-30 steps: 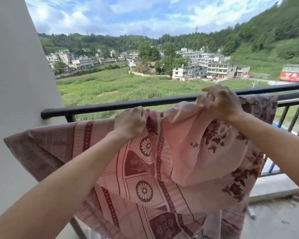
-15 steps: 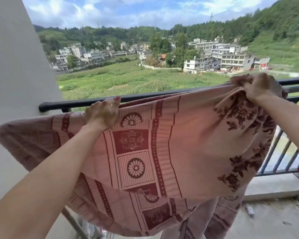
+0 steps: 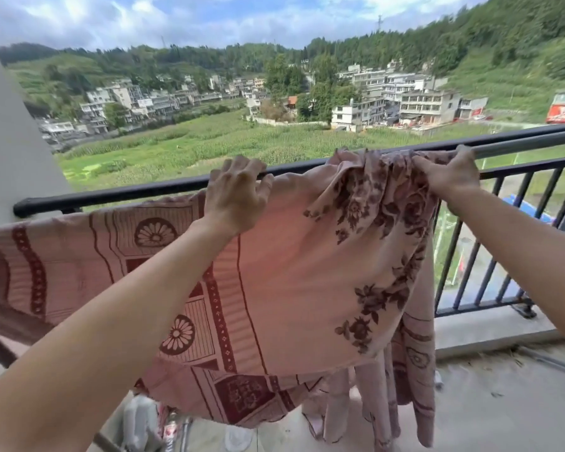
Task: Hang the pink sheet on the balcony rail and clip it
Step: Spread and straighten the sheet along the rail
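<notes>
Probably soft, light: pink patterned fabric sheet (image 3: pixel 291 272) bunches at black metal balcony rail (image 3: pixel 128 194); left hand (image 3: pixel 235 197), right hand (image 3: pixel 447 177) both clutch its top edge, best hold.

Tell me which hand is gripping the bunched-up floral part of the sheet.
The right hand, at the balcony rail: it pinches gathered, flower-printed folds of the pink sheet. The left hand holds a smooth, spread stretch.
</notes>
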